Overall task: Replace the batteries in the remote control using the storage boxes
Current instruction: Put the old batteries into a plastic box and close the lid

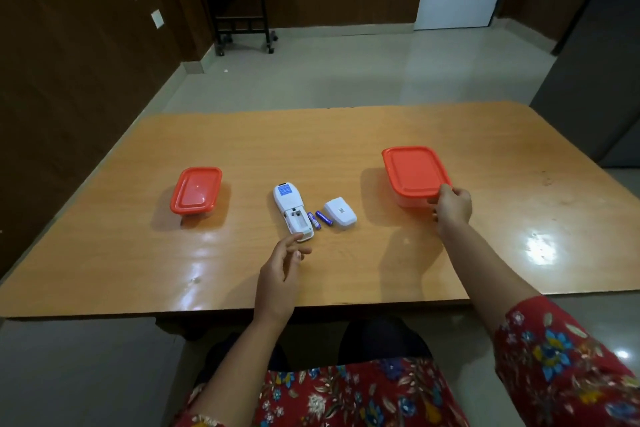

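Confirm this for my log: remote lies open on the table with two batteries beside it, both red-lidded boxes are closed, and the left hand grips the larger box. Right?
Not quite. The head view shows the right hand gripping the larger box; the left hand hovers by the remote. The two batteries and the closed smaller box are as stated.

The right hand (452, 210) covers the near corner of the box (415, 173) it touches, hiding how its fingers grip. The box's contents cannot be seen under the lid. Labels on the batteries (319, 218) beyond the left hand (280, 265) are too small to read.
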A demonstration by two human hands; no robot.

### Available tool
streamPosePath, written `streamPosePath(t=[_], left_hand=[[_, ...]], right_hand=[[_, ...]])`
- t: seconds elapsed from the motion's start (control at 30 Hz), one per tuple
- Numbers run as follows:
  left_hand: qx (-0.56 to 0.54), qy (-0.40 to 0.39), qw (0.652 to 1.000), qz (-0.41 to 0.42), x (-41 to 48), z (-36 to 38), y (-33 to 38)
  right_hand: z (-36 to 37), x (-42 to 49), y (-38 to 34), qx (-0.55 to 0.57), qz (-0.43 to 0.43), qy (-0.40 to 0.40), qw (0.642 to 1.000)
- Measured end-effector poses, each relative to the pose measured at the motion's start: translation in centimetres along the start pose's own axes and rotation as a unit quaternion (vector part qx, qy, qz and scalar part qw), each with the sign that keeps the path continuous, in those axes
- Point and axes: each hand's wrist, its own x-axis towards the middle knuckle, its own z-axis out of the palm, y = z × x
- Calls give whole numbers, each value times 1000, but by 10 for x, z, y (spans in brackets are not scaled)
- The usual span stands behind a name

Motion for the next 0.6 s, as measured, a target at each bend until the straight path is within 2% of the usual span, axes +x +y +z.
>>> streamPosePath(t=[0.1, 0.27, 0.37, 0.47, 0.53, 0.6], left_hand=[[-38, 2, 999, 1, 1, 3, 4], [-77, -24, 997, -7, 6, 21, 12], [-76, -64, 995, -22, 10, 39, 18], [-35, -132, 990, -22, 14, 60, 16], [4, -176, 984, -14, 15, 72, 14], [38, -195, 980, 0, 15, 80, 13]], right_hand=[[-23, 0, 2, -38, -27, 8, 999], [-57, 1, -5, -174, -98, -76, 977], [-61, 3, -15, -262, -140, -134, 945], [-60, 2, -16, -298, -157, -176, 925], [-60, -3, -13, -331, -171, -169, 912], [-64, -17, -9, -411, -235, -114, 873]])
